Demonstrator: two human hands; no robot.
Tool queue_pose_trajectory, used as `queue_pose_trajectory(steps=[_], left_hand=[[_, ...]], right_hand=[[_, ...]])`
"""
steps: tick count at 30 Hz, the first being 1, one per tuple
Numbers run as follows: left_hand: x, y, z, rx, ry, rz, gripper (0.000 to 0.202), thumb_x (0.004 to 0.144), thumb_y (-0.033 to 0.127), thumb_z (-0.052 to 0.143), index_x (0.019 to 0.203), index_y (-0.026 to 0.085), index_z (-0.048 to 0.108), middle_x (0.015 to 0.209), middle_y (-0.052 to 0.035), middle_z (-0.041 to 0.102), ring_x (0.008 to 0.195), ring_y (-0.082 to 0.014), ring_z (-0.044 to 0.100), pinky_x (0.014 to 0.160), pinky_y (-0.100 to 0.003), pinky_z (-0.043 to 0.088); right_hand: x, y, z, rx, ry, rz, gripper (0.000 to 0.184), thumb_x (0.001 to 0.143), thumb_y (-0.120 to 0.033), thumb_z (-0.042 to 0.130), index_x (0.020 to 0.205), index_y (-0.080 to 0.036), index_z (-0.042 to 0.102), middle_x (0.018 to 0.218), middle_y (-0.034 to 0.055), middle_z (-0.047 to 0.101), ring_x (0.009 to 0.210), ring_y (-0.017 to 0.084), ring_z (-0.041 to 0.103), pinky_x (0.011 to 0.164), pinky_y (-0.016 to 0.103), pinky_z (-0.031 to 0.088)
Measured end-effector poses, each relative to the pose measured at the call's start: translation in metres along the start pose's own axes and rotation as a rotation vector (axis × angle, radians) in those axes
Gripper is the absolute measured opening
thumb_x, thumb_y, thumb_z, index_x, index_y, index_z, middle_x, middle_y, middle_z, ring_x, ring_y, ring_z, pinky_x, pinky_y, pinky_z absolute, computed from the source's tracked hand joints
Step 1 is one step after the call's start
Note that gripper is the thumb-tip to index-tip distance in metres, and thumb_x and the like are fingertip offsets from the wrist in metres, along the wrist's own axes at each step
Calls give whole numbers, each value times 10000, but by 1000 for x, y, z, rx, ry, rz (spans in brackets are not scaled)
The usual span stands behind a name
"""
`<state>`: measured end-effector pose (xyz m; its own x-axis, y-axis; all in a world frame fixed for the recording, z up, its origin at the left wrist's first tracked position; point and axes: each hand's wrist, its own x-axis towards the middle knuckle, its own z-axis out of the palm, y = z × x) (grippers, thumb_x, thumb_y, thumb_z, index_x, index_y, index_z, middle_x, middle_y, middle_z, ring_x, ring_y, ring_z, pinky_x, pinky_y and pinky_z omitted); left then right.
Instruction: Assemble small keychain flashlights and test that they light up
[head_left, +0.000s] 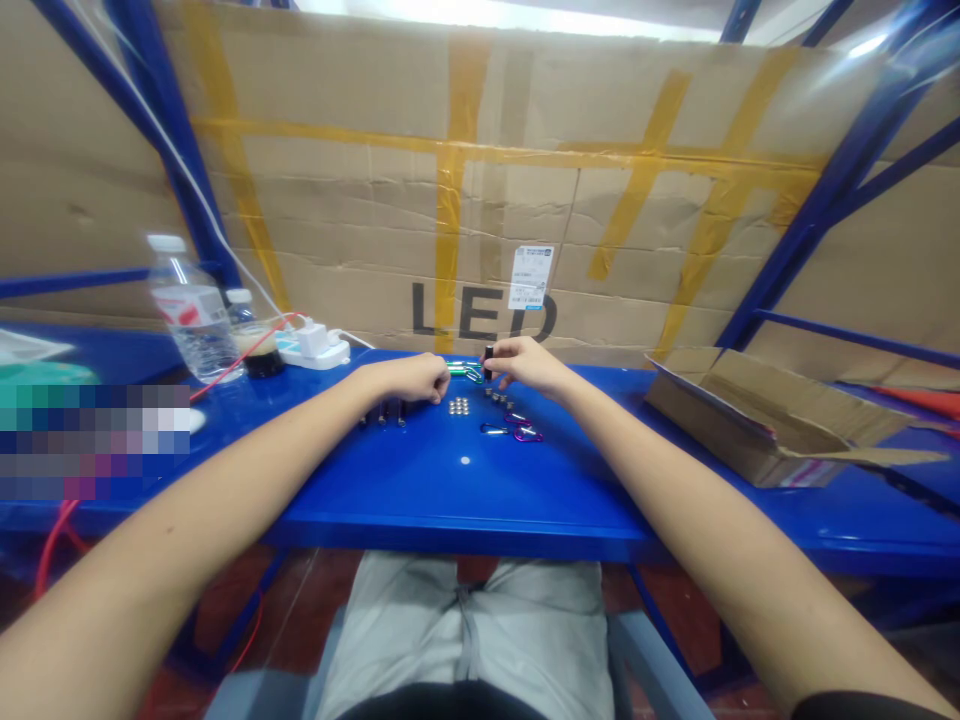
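Near the far edge of the blue table [465,500], my right hand [525,364] pinches a small upright black cylinder [488,362] between thumb and fingers. My left hand [427,379] is closed and rests on the table; whatever its fingers may hold is hidden. Green carabiners [466,371] lie between the two hands. Small silvery round pieces [459,406] form a tight block in front of them. Below my right hand are several little metal pieces [498,397], with purple and dark carabiners [526,432] closer to me. Dark slim pieces [384,412] sit beneath my left wrist.
An open cardboard box [780,455] stands on the right. To the left are a water bottle [191,310], a smaller bottle with dark liquid [256,340] and a white power strip [311,347] with cables. A large taped cardboard sheet [360,230] rises behind the table.
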<state>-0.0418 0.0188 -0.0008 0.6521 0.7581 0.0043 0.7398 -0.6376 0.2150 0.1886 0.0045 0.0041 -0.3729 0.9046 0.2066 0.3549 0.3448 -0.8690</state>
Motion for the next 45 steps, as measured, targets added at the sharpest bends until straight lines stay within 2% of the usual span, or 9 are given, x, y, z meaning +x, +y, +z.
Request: queue_pose_trajectory(steps=[2, 6, 9, 14, 17, 23, 37, 41, 45], left_hand=[[-1, 0, 0, 15, -13, -1, 94, 653, 133, 615, 677, 199, 677, 688, -37, 689, 630, -178, 584, 648, -304, 420], [0, -1, 2, -11, 31, 39, 156, 668, 126, 595, 772, 200, 684, 758, -32, 700, 676, -168, 605, 639, -278, 415], [2, -2, 5, -20, 183, 96, 208, 738, 154, 575, 917, 193, 676, 828, -44, 702, 719, -164, 614, 667, -273, 430], [4, 9, 4, 39, 523, 227, 259, 881, 230, 548, 1125, 162, 604, 1006, -92, 692, 901, -191, 631, 793, -305, 463], [3, 21, 5, 39, 615, 293, 253, 911, 221, 540, 1153, 165, 586, 1029, -89, 683, 942, -188, 630, 837, -313, 477], [-1, 35, 7, 91, 592, 330, 240, 933, 191, 522, 1165, 163, 579, 1049, -94, 676, 968, -194, 638, 846, -327, 491], [1, 35, 8, 154, 594, 361, 196, 953, 182, 517, 1142, 147, 555, 1055, -110, 659, 977, -204, 636, 840, -328, 504], [1, 34, 9, 148, 602, 384, 192, 949, 173, 513, 1133, 136, 555, 1049, -118, 651, 965, -206, 636, 833, -335, 511], [2, 32, 10, 150, 618, 419, 186, 951, 179, 502, 1123, 130, 553, 1032, -117, 644, 952, -207, 633, 831, -344, 519]], right_hand=[[3, 3, -1, -28, 19, -27, 17, 819, -122, 693, 804, -130, 699, 758, 73, 701, 627, 143, 628, 584, 274, 550], [12, 16, -1, -84, 92, -62, 91, 787, -102, 702, 872, -133, 712, 760, 50, 685, 636, 135, 624, 627, 273, 553], [17, 24, 0, -150, 138, -95, 143, 787, -77, 661, 907, -140, 707, 726, 23, 655, 644, 134, 621, 657, 276, 542], [13, 22, 6, -192, 86, -139, 160, 785, -62, 600, 868, -153, 702, 738, 19, 669, 681, 148, 624, 679, 278, 508], [9, 17, 9, -162, 47, -148, 141, 773, -83, 615, 856, -156, 702, 748, 17, 677, 677, 146, 616, 664, 267, 487], [9, 17, 11, -139, 7, -212, 146, 739, -70, 637, 839, -145, 712, 846, 29, 726, 726, 147, 616, 706, 270, 472], [7, 14, 12, -26, -40, -275, 195, 750, -75, 643, 913, -158, 712, 890, 28, 740, 859, 176, 662, 842, 310, 500], [9, 17, 11, -41, -20, -319, 229, 755, -75, 641, 954, -153, 723, 952, 48, 739, 910, 187, 666, 890, 333, 498], [10, 20, 10, -121, 35, -349, 227, 747, -77, 639, 938, -155, 735, 929, 45, 707, 904, 188, 658, 878, 335, 500]])
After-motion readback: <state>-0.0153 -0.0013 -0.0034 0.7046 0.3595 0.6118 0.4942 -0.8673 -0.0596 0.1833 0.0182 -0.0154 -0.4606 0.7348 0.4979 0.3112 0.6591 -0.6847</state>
